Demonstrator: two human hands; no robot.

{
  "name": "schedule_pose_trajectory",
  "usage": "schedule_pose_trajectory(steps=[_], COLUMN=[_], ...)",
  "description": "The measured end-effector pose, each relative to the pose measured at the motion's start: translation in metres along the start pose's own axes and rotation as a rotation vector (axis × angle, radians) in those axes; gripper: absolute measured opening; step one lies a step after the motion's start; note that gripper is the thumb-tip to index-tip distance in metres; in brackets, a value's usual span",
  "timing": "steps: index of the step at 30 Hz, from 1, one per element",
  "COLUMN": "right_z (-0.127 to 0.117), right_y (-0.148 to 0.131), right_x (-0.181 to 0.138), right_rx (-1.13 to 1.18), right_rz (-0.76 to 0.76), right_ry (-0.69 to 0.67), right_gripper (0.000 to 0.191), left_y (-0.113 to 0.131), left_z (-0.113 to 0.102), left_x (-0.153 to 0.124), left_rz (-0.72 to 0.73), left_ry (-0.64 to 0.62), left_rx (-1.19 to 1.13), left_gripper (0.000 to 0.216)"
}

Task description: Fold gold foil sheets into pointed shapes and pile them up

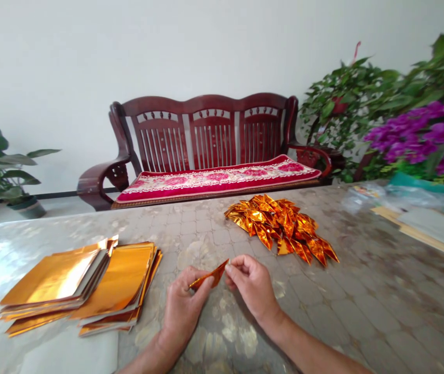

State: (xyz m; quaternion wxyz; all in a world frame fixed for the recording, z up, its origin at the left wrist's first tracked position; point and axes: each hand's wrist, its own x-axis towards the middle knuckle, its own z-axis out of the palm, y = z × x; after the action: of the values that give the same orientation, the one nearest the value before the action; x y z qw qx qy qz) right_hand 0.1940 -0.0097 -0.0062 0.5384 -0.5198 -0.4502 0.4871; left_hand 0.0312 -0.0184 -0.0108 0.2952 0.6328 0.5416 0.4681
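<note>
My left hand [185, 306] and my right hand [251, 285] both pinch one small folded piece of gold foil paper [211, 278] just above the table, near its front middle. The left fingers hold its lower left end, the right fingers its upper right tip. To the left lie stacks of flat gold foil sheets [85, 283]. Beyond the hands, to the right, sits a heap of folded gold foil pieces [282, 226].
The table [362, 301] has a glossy stone-pattern top. Plastic bags and flat boards [420, 218] lie at its right edge. Behind stand a red wooden bench [210, 150], a potted plant [7, 171] at left and flowering plants [420, 130] at right.
</note>
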Motion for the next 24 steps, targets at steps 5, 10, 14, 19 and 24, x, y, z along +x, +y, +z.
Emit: schedule_pose_trajectory(steps=[5,10,14,19,24], right_z=[-0.0024,-0.0013,0.0002,0.0000,-0.0002], right_y=[0.0034,0.0064,0.0031,0.0014,0.0035], right_x=[0.0001,0.0009,0.0006,-0.0001,0.0009], right_rx=[0.064,0.089,0.114,0.131,0.166], right_rz=[0.011,0.023,0.047,0.066,0.061], right_ry=[-0.038,-0.047,-0.041,-0.057,-0.099], right_gripper=[0.044,0.043,0.039,0.034,0.029], left_y=[0.0017,0.0006,-0.0027,-0.0040,-0.0035], left_z=[-0.0004,-0.0009,-0.0014,-0.0021,-0.0024], left_x=[0.0008,0.0002,0.0008,0.0022,0.0042], left_rz=[0.002,-0.034,-0.059,-0.085,-0.137], left_ry=[0.008,-0.034,-0.047,-0.072,-0.101], left_rx=[0.001,-0.019,-0.050,-0.103,-0.160], left_gripper=[0.019,0.021,0.024,0.026,0.029])
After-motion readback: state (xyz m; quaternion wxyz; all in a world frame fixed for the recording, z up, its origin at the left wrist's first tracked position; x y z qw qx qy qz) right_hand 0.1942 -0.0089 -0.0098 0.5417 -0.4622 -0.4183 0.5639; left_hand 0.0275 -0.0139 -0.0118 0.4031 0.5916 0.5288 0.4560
